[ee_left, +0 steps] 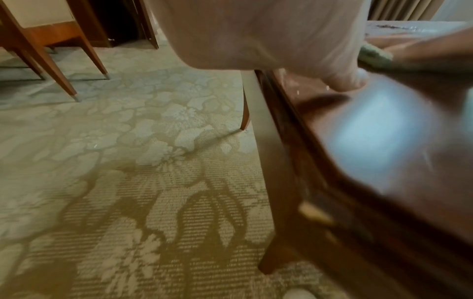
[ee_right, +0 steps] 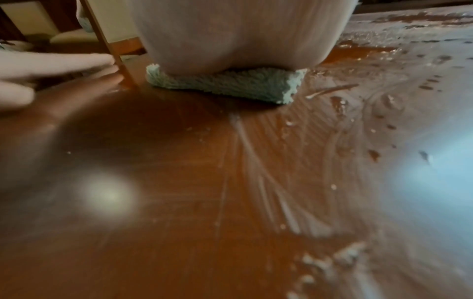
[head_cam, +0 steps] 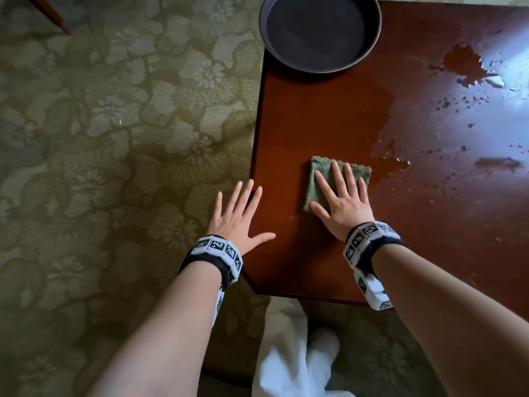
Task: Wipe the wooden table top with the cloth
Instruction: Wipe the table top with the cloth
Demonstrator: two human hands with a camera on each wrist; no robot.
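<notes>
green cloth (head_cam: 323, 179) flat under right hand (head_cam: 342, 206) on wet wooden table (head_cam: 300, 124).

Green cloth (head_cam: 317, 181): folded rectangle, terry, flat on table top (head_cam: 315, 116), near its left edge. Top: red-brown wood, glossy, wet streaks/droplets to right.

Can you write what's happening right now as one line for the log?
right hand flat, pressing green cloth on table top | left hand open at table edge | wet patches right of cloth | dark tray far end
</notes>
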